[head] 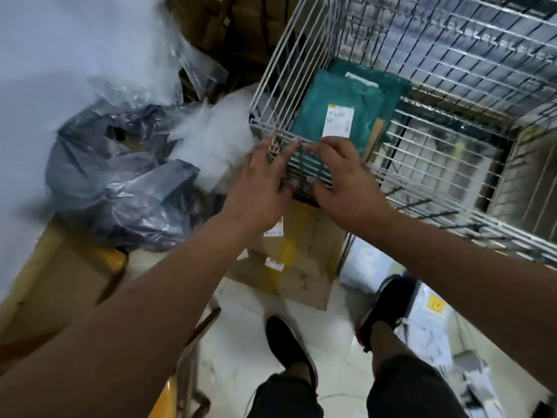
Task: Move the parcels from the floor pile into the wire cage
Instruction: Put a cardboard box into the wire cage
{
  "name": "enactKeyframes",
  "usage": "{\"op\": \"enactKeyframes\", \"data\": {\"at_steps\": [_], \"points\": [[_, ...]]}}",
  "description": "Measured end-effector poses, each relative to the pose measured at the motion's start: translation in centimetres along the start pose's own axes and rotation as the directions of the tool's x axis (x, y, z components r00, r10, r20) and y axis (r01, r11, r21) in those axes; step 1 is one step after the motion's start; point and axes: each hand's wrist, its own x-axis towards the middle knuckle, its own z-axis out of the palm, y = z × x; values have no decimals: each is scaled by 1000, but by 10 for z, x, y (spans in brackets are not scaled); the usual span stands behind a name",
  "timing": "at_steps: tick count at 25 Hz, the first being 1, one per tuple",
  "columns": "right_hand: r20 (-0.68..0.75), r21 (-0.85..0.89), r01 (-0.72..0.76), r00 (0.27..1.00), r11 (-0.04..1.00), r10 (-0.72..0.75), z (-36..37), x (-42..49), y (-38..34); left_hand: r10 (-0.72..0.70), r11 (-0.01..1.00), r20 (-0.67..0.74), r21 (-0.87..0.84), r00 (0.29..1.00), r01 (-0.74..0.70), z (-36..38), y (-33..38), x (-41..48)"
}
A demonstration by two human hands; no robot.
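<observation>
Left hand (256,188) and right hand (346,182) are hovering side by side over the near corner of the wire cage (452,95), palms down, fingers spread and loose, gripping nothing. Fingertips of both are lying at or just above the top rail; actual contact cannot be told through the blur.

Wire cage is taking up the upper right, its mesh walls standing upright. Inside, a teal mailer parcel (319,110) with a white shipping label (337,120) is lying flat on a second teal mailer (388,86). A thin brown cardboard piece (373,137) is leaning just beside them.

Left of the cage, grey plastic bags (120,182) are heaping up, with clear film above and a white fluffy bag (211,134) pressing against the cage corner. Brown cardboard boxes with yellow tape (295,251) are stacking on the floor directly under the hands, against the cage's near wall. White poly mailers (428,315) are lying on the floor at right, by the feet.

Both forearms are reaching forward, bare, converging toward the cage corner. Black shoes (286,342) are standing on the pale tile.
</observation>
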Motion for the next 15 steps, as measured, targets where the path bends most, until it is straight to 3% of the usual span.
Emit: {"op": "enactKeyframes", "data": {"at_steps": [2, 4, 8, 11, 15], "points": [[-18, 12, -48, 999, 999, 48, 28, -34, 0, -23, 1000, 33, -6, 999, 24, 15, -21, -34], [59, 30, -156, 986, 987, 154, 62, -70, 14, -86, 996, 94, 15, 992, 85, 38, -44, -64], [344, -67, -415, 844, 907, 412, 136, -127, 69, -306, 951, 222, 30, 926, 307, 100, -100, -114], [422, -131, -488, 760, 863, 494, 186, -145, 110, -408, 910, 298, 53, 863, 411, 153, -132, -131], [431, -140, -538, 723, 831, 540, 254, -135, 173, -457, 884, 361, 89, 813, 458, 226, -162, -110]]}}
